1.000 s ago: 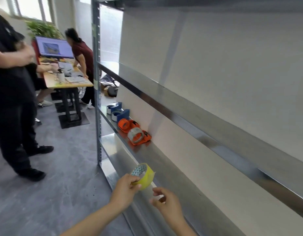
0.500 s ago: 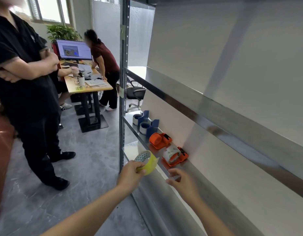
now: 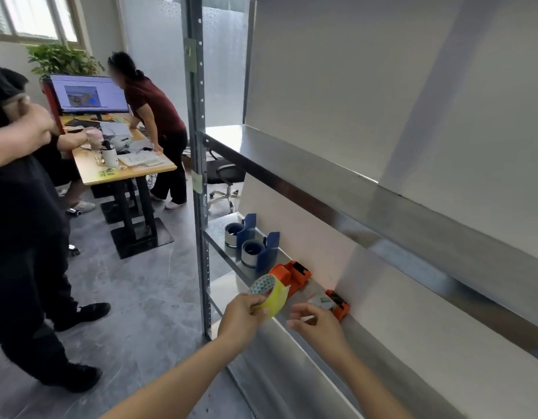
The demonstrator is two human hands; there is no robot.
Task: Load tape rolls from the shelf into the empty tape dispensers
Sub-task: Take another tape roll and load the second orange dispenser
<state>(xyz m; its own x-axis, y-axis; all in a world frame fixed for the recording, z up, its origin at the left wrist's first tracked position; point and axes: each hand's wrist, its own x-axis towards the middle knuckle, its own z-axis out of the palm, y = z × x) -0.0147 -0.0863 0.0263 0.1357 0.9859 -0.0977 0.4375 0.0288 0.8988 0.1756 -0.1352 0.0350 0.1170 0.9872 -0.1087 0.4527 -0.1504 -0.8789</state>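
My left hand [image 3: 242, 316] grips a yellow tape roll [image 3: 269, 294] with a patterned core, held in front of the steel shelf [image 3: 379, 337]. My right hand [image 3: 317, 323] reaches over the near orange tape dispenser [image 3: 337, 305], fingers loosely curled above its clear roll; I cannot tell whether they touch it. A second orange dispenser [image 3: 292, 275] lies just behind the yellow roll. Two blue dispensers [image 3: 269, 252] [image 3: 246, 229], each with a roll beside it, stand farther left on the same shelf.
A perforated metal upright [image 3: 201, 176] marks the shelf's left end. A person in black [image 3: 23, 237] stands close on the left. Another person leans over a desk [image 3: 122, 167] with a monitor [image 3: 88, 93]. An office chair [image 3: 225, 182] sits behind the rack.
The view has swung left and closer to the dispensers. My right hand has moved forward from the shelf edge to the near orange dispenser. My left hand still holds the yellow roll.
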